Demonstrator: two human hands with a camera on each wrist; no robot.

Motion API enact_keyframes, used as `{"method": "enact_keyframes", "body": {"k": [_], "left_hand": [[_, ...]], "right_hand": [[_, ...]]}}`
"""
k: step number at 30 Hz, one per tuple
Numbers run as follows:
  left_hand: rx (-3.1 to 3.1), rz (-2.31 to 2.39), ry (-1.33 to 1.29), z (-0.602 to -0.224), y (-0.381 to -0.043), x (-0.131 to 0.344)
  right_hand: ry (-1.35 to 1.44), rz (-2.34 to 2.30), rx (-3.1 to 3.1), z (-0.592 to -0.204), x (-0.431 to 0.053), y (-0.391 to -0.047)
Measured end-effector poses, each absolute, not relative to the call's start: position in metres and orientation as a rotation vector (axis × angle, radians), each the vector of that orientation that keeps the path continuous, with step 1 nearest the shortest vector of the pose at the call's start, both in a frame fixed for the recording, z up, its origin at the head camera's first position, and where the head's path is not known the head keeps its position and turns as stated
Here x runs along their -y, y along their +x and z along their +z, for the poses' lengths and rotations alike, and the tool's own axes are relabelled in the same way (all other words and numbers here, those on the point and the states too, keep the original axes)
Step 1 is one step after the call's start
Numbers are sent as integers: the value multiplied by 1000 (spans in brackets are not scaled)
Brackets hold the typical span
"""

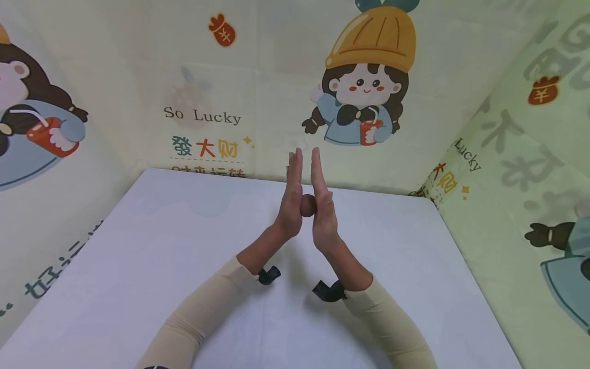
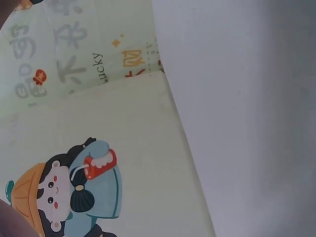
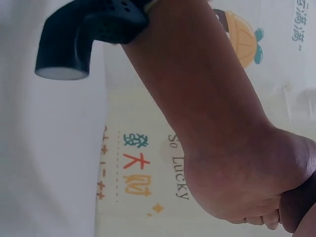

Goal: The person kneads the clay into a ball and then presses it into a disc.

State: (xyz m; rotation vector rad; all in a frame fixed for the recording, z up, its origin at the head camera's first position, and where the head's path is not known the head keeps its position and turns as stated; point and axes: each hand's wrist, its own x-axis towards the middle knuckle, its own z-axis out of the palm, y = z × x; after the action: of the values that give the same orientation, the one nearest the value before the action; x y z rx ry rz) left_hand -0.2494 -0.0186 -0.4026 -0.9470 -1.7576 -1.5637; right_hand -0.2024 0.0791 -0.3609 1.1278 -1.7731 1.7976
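Between the two upright palms sits a small brown ball (image 1: pixel 308 205), pressed from both sides above the table. My left hand (image 1: pixel 291 205) is on its left, fingers straight and pointing up. On the other side my right hand (image 1: pixel 323 215) mirrors it, its fingers also straight. The fingertips of the two hands stand a little apart. In the right wrist view the left hand (image 3: pixel 242 182) shows with the dark ball (image 3: pixel 296 205) against its palm at the lower right corner. The left wrist view holds mostly wall and table.
A white-covered table (image 1: pixel 161 246) lies below the hands. Printed cloth walls (image 1: pixel 276 77) with cartoon figures and lettering rise at the back and sides. A black wrist camera mount (image 1: pixel 269 275) hangs under the left sleeve, another mount (image 1: pixel 329 291) under the right.
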Motion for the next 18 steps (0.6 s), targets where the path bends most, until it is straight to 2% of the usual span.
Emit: {"method": "enact_keyframes", "body": {"k": [18], "left_hand": [[1808,-1723,-1045,-406,-222,5]], "right_hand": [[1025,1795,1782,-345,-93,-212]]}}
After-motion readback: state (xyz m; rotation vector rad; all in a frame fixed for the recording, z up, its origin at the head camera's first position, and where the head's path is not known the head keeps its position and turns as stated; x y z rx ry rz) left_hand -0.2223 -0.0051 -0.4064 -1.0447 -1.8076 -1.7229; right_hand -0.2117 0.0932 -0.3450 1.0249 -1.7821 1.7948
